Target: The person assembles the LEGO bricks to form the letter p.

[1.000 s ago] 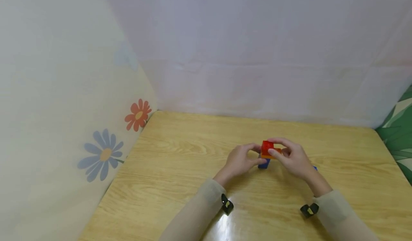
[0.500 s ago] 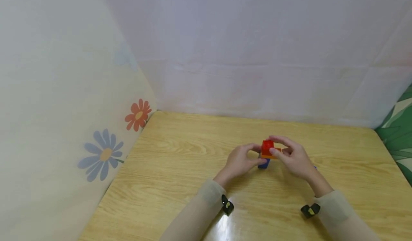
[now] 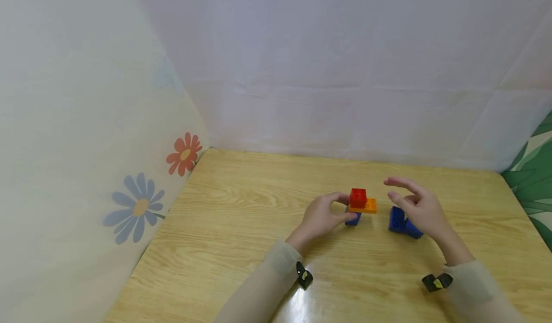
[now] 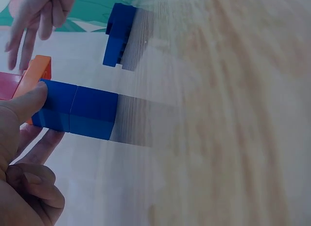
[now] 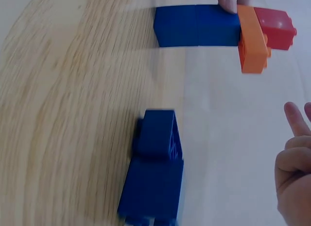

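Observation:
A small tower of building blocks stands on the table: two blue blocks (image 4: 95, 112) at the bottom, a flat orange block (image 3: 371, 206) above them and a red block (image 3: 358, 198) on top. The orange piece juts out to the right. My left hand (image 3: 318, 216) pinches the upper blue block between thumb and fingers. Off to the tower's right, my right hand (image 3: 426, 213) holds nothing, its index finger and thumb spread apart. Below and beside it lie two more blue blocks (image 5: 153, 187), one partly hidden by the hand in the head view.
The wood-grain table (image 3: 241, 208) meets a pale cloth wall (image 3: 302, 88) at the back. A flower-printed sheet (image 3: 86, 145) hangs at the left, and a green leaf-print cloth (image 3: 534, 184) borders the right side.
My right hand has let go of the red block and moved right, opening its fingers. The loose blue blocks show more fully. My left hand and the tower stay put.

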`<state>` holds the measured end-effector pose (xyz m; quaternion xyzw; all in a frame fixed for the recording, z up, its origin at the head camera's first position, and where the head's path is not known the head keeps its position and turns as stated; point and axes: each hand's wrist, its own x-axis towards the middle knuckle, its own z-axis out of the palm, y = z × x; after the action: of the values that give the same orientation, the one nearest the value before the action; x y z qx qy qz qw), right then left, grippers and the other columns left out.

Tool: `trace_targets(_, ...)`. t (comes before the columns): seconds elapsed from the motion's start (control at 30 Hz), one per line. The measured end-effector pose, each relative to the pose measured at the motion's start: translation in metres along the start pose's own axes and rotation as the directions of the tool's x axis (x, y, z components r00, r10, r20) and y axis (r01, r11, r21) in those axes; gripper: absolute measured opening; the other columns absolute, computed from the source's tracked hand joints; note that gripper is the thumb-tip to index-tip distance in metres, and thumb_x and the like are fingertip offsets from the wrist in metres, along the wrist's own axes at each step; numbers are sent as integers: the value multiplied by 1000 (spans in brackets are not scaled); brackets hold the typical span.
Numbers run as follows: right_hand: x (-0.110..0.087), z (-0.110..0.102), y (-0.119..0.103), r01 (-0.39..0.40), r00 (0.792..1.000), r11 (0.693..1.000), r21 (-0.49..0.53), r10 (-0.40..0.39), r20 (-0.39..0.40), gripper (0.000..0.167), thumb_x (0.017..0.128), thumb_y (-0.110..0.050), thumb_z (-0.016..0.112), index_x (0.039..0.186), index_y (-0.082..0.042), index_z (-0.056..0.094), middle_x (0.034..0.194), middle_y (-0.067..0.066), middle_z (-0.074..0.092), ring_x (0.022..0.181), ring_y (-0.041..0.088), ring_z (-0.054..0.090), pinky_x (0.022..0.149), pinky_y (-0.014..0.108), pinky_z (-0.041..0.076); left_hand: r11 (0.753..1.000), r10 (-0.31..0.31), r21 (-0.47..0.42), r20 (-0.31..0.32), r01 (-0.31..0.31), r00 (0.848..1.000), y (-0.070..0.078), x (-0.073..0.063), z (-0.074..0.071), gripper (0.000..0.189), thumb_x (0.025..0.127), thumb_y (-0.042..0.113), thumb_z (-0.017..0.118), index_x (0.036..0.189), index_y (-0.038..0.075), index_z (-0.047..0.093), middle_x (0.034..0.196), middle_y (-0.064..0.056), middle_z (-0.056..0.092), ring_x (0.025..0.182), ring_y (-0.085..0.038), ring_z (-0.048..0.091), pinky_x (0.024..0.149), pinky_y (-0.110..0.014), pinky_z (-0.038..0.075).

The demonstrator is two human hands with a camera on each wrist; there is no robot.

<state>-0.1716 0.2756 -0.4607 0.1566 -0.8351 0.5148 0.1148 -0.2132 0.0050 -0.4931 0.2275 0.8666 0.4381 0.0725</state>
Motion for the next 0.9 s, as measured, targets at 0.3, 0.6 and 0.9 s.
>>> trace_targets(0.3, -18, -24, 10, -120, 992, 981, -152, 123, 11, 35, 107, -24, 63, 140, -13, 63, 130, 3, 66, 39, 13, 37, 38, 31, 37, 1000, 22, 1, -6, -22, 1000, 1, -2, -3, 44, 88, 43, 84, 127, 25, 71, 122, 17, 70, 125, -11, 60, 108, -41, 45)
trace_targets(0.6, -38, -43, 25, -214, 972, 938, -271, 233, 39, 43, 105, -31, 65, 137, -2, 63, 133, 19, 66, 113, -10, 49, 77, 15, 49, 1000, 17, -22, -16, -17, 1000, 0, -3, -3, 48, 88, 48, 82, 128, 24, 72, 121, 18, 70, 126, -12, 60, 108, -41, 45)
trace_targets(0.9, -50, -53, 38, -347, 915, 899, -267, 387, 115, 57, 99, -37, 73, 138, 3, 60, 137, 27, 62, 131, 49, 49, 96, 66, 46, 998, 58, -31, -42, -59, 997, -2, -1, -2, 48, 88, 46, 82, 129, 23, 72, 125, 15, 70, 124, -10, 61, 107, -38, 46)
